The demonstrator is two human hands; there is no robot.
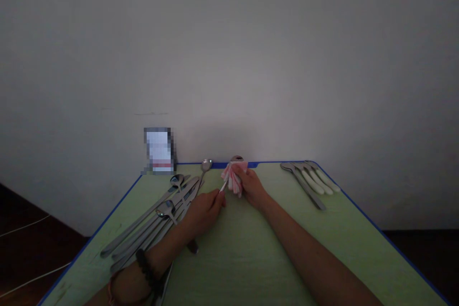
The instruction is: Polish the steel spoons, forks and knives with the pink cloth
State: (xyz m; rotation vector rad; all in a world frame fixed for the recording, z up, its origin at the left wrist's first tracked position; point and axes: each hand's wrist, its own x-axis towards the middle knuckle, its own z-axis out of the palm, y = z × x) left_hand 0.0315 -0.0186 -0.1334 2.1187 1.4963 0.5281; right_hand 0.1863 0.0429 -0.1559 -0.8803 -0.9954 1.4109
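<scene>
My left hand [210, 208] is closed around the handle of a metal spoon [236, 158], whose bowl shows just above a cloth. The pink and white cloth [234, 182] is bunched in my right hand [251, 186] and wrapped about the spoon's upper part. Part of the spoon is hidden inside the folds. Under and left of my left forearm lies a loose pile of metal cutlery [143, 229], with spoons and knives among it. One spoon [206, 165] of that pile points toward the wall.
Several spoons and forks, some with pale handles [311, 181], lie in a row at the table's far right. A phone with a lit screen [159, 150] leans against the wall [229, 57] at the back left. The green table [258, 258] has a blue edge.
</scene>
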